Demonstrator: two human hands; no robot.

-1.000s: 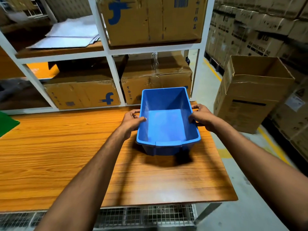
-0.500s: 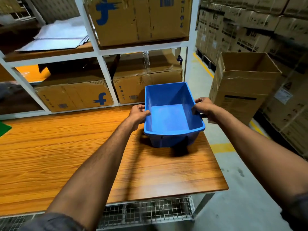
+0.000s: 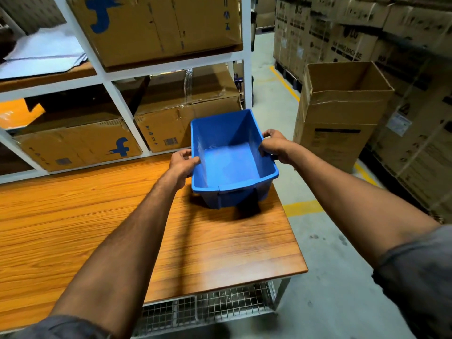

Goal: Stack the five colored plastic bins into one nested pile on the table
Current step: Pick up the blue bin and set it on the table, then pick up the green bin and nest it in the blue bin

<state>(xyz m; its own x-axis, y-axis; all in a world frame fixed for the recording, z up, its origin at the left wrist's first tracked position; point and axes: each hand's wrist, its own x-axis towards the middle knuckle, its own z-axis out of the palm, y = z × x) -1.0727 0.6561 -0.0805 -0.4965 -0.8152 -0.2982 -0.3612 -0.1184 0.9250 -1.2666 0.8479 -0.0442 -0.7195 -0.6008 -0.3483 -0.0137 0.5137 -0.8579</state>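
An empty blue plastic bin [image 3: 230, 165] is held over the far right corner of the wooden table [image 3: 97, 228], tilted a little toward me, its shadow on the boards beneath. My left hand [image 3: 182, 163] grips its left rim and my right hand [image 3: 275, 145] grips its right rim. No other colored bin is in view.
A white shelving rack [image 3: 122, 77] with cardboard boxes stands just behind the table. An open tall cardboard box [image 3: 340, 113] sits on the floor to the right, with stacked cartons [image 3: 367, 33] beyond it. The table's right edge drops to a concrete aisle with yellow lines.
The blue bin has moved right and slightly away, toward the table's far right corner, still held in both hands. The view has turned right, and the green object at the left edge is gone from sight.
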